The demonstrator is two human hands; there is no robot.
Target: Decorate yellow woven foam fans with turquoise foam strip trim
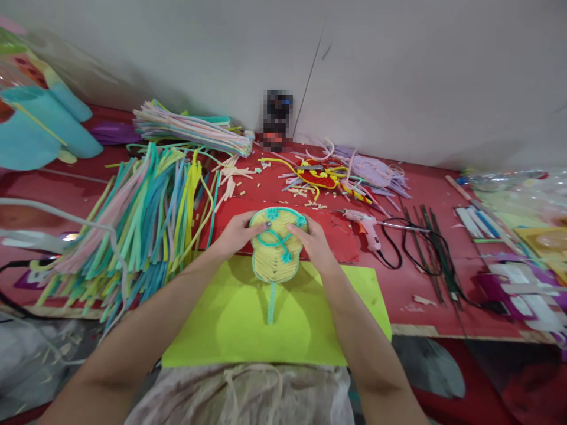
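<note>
A yellow fan-shaped craft piece [275, 268] made of fuzzy stems, edged in teal, is held above a lime-green sheet [212, 330]. Teal flowers and a looped teal stem decorate its face, and a teal handle [271, 304] points toward me. My left hand [241, 233] grips its upper left edge, thumb on the front. Opposite, my right hand [312, 239] grips the upper right edge, thumb near a teal flower. The fingers behind the fan are hidden.
Bundled pastel pipe cleaners [146, 206] spread over the red table's left side, with another bundle [190, 127] behind. A pink glue gun [365, 227] with a black cord lies to the right. Stem scraps [328, 177] lie at the back; a blurred dark object [277, 118] stands by the wall.
</note>
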